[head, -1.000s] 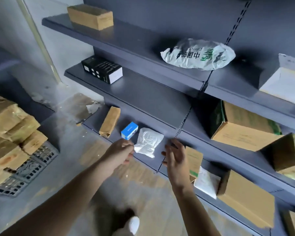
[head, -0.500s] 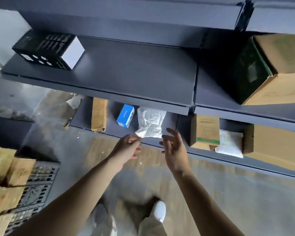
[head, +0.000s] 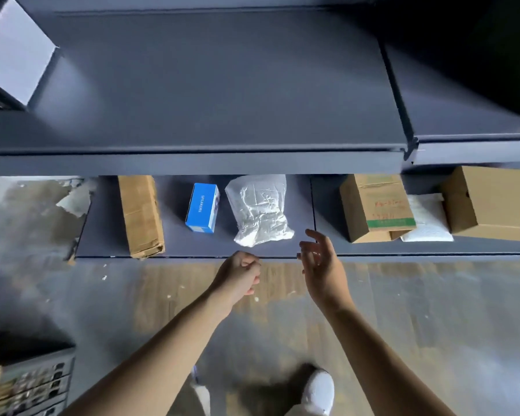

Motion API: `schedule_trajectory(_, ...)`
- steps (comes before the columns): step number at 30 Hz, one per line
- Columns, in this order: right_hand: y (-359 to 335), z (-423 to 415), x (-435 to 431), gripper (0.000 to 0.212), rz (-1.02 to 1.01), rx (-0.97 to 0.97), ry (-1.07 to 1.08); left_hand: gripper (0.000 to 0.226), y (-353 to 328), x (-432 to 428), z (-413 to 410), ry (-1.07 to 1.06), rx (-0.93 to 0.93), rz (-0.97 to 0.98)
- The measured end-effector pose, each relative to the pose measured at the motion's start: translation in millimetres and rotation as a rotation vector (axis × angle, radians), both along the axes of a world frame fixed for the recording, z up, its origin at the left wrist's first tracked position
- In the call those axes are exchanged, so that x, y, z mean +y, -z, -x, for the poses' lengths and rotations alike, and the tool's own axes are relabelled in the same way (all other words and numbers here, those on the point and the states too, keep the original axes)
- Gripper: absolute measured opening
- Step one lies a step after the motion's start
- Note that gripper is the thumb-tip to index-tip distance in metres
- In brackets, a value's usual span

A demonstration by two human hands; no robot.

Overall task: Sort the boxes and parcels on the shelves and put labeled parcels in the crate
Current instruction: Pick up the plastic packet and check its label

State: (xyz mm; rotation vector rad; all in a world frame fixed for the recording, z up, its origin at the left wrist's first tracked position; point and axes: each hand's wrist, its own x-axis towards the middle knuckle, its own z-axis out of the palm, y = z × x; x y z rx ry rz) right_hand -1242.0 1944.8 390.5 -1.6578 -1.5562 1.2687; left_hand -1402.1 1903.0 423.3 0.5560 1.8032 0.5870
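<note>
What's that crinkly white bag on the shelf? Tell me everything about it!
It's a white bag of crinkly plastic, puffy and creased. It lies flat on the lower shelf, right of the blue box, its far end hidden under the upper shelf. The left hand and right hand hover by its near edge; neither seems to touch it.

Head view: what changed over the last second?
The view tipped down toward the bottom shelf. Both hands stayed just short of the white bag: the left hand curled and empty, the right hand open. Nothing was gripped or let go. The bag, blue box and long cardboard box kept their places.
</note>
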Motion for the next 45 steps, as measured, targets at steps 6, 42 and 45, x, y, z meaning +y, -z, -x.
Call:
schedule_trajectory(6,128.6,64.6,42.3,0.027,-0.077,0.033,-0.016,0.006,123.1,36.4,60.6,-0.012,0.046,-0.116)
schedule_trajectory(42,345.7,78.6,173.5,0.057,0.179,0.43,-0.275,0.036,372.9,137.3,131.4,-0.073,0.109,-0.335)
schedule_trajectory(45,341.7,73.7,173.8,0.082,0.204,0.456,-0.323,0.04,366.4,137.5,130.2,-0.076,0.19,-0.451)
